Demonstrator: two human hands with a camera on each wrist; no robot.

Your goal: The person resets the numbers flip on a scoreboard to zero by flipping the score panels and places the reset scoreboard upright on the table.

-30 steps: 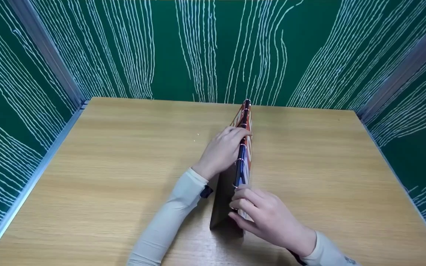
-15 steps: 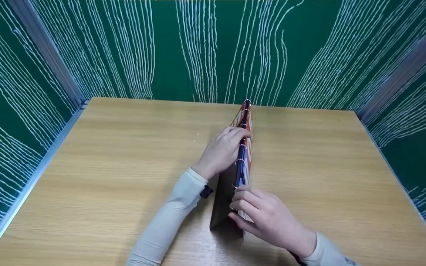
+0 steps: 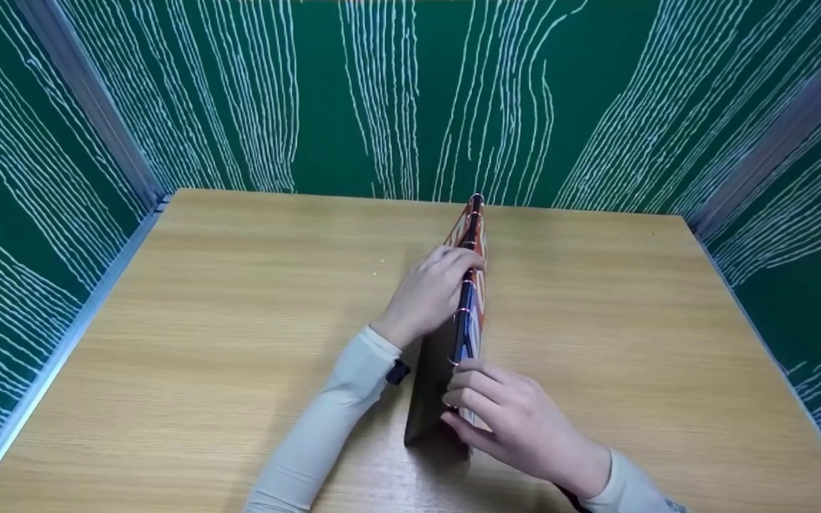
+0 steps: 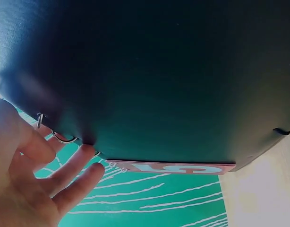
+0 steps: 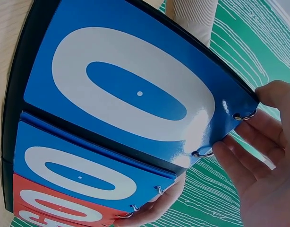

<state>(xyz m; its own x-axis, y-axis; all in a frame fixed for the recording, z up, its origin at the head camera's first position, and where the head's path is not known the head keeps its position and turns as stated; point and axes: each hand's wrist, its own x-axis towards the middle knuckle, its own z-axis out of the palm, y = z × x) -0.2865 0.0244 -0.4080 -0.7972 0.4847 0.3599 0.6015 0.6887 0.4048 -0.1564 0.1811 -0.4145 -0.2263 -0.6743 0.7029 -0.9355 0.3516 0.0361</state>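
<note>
A flip scoreboard stands like a tent on the table, its ringed top edge running away from me. My left hand reaches over this edge near the middle, fingers curled across it. In the left wrist view, its fingers lie by the metal rings below the dark back panel. At the near end, my right hand grips the top edge between thumb and fingers. The right wrist view shows its fingertips at the rings of a large blue card reading 0. A smaller blue 0 card hangs beyond.
The scoreboard's far end has red number cards. A wooden table lies beneath, with tiny pale specks left of the scoreboard. Green walls with wavy white lines enclose the table's back and sides.
</note>
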